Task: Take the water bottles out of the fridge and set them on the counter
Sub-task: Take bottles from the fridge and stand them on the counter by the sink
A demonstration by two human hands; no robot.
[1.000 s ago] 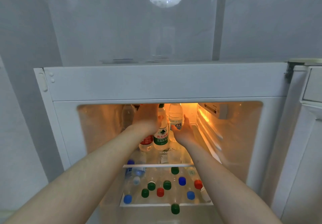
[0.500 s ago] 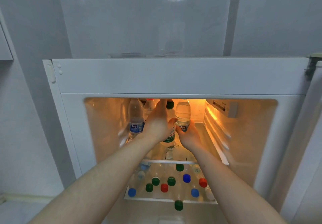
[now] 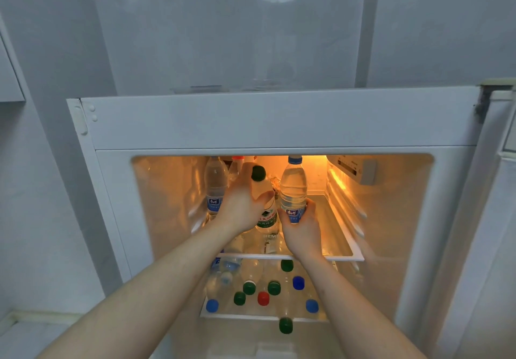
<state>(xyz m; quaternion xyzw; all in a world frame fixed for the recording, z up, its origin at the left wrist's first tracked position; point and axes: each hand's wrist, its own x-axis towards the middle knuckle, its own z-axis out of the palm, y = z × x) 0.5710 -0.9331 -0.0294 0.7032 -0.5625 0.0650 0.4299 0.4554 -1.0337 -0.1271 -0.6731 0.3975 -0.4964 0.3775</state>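
Lit fridge (image 3: 173,124), top shelf (image 3: 339,242). My left hand (image 3: 241,205) wraps green-cap bottle (image 3: 265,205); right hand (image 3: 303,226) curls round blue-cap bottle (image 3: 293,188) at 3 o'clock. I'd lift straight toward 6, clearing neighbours.

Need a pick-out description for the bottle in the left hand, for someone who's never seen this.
Start at the open white fridge and its orange-lit upper glass shelf. Two hands grip clear plastic bottles there; take the one in the left hand. It is the green-capped, green-labelled bottle, while the right hand's neighbour has a blue cap and label.
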